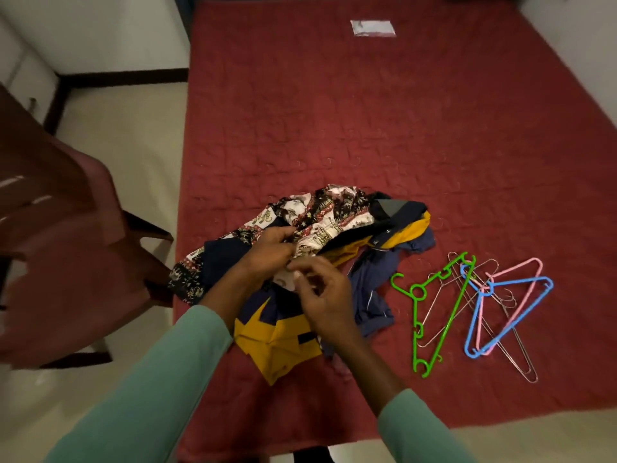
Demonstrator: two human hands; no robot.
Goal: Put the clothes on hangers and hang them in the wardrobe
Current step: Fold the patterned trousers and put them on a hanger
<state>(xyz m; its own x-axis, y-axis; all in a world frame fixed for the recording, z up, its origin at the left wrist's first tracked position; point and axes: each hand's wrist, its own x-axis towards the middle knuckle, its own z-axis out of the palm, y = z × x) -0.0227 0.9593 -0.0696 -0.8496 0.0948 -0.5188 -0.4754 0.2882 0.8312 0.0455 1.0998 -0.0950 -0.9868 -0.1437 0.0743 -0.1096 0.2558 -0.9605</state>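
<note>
left grip (270,250), a bare hand in a teal long sleeve (167,379), is clenched around a fold of a short-sleeved shirt printed in white, red and black (320,215), lifting that fold slightly off the pile. right grip (322,292), just beside it and nearer the camera, has its fingers curled, with thumb and forefinger pinching a pale patch of cloth (283,281) below the left knuckles; whether that patch belongs to the printed shirt cannot be told.

the printed shirt lies on top of a heap of clothes on a bed with a dark red quilted cover (367,111), near its front edge. under it lie a mustard-yellow and navy garment (277,339) and a crumpled navy blue garment (370,295). to the right of the heap, a loose bunch of hangers lies flat on the cover: a green plastic hanger (415,312), a blue plastic hanger (517,280), a pink plastic hanger (514,266) and thin wire hangers (519,345), overlapping one another.

a brown plastic chair (66,245) stands on the pale floor left of the bed. a small white packet (373,28) lies at the bed's far end.
</note>
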